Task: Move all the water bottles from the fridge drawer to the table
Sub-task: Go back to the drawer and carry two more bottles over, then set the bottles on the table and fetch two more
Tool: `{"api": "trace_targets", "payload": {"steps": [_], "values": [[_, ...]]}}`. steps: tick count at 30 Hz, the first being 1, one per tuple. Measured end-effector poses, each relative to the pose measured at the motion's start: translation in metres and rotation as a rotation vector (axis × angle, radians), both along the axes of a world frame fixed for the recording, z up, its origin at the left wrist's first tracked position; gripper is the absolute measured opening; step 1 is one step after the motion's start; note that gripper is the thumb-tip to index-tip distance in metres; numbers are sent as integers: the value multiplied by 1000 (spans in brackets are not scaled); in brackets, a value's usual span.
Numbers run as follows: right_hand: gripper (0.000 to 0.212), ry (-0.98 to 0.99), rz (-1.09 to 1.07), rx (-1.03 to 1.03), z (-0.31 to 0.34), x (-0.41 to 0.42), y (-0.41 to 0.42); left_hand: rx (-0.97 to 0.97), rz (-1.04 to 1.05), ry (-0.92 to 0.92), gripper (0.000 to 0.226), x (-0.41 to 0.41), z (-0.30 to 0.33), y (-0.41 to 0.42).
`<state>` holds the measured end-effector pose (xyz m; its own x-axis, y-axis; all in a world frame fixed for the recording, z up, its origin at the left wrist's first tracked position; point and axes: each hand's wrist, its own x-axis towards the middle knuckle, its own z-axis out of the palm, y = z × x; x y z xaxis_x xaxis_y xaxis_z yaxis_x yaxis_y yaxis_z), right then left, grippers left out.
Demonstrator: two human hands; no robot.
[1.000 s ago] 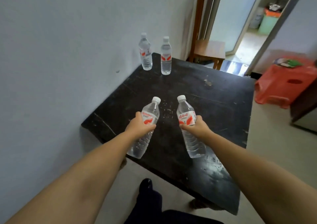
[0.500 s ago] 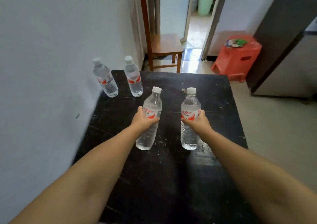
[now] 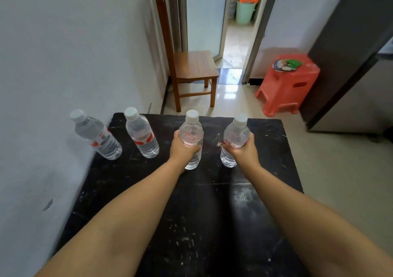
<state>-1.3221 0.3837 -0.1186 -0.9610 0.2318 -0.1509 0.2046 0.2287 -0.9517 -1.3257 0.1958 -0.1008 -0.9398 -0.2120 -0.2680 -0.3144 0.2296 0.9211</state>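
Note:
Two clear water bottles with white caps and red labels stand on the far left of the black table (image 3: 265, 181): one (image 3: 96, 137) by the wall, another (image 3: 141, 135) beside it. My left hand (image 3: 182, 148) is wrapped around a third bottle (image 3: 191, 131), upright with its base low on the tabletop. My right hand (image 3: 242, 151) grips a fourth bottle (image 3: 235, 135) a little to the right, also upright and near the surface. All four line up in a row along the table's far side.
A white wall runs along the table's left edge. Beyond the table stand a wooden chair (image 3: 191, 70) and a red plastic stool (image 3: 291, 81) by an open doorway. A dark and grey appliance (image 3: 350, 75) stands at the right.
Both hands have carried their bottles forward and down to the table's far side, level with the two standing bottles. The camera has moved closer over the table.

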Motion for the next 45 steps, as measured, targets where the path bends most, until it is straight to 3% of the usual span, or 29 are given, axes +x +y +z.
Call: {"api": "trace_targets", "payload": {"steps": [2, 6, 17, 23, 28, 31, 37, 45], "values": [[75, 4, -17, -6, -7, -12, -1, 6, 18, 53, 57, -11, -5, 1], [76, 3, -17, -21, -17, -23, 1, 21, 60, 54, 76, -18, -18, 5], [78, -34, 85, -27, -18, -11, 12, -20, 132, 43, 82, -11, -27, 19], [95, -241, 18, 19, -16, 5, 17, -115, 90, -266, 91, -2, -8, 10], [99, -297, 37, 33, 6, 33, 17, -274, -77, -461, 63, 33, 8, -6], [79, -375, 181, 171, 19, 58, 9, -469, -304, -439, 41, 63, 19, -17], [41, -285, 445, 549, 30, 120, -34, -743, -489, -364, 34, 134, 24, -46], [34, -234, 826, 870, 11, 185, -87, -757, -282, -389, 34, 234, 4, -92]]}}
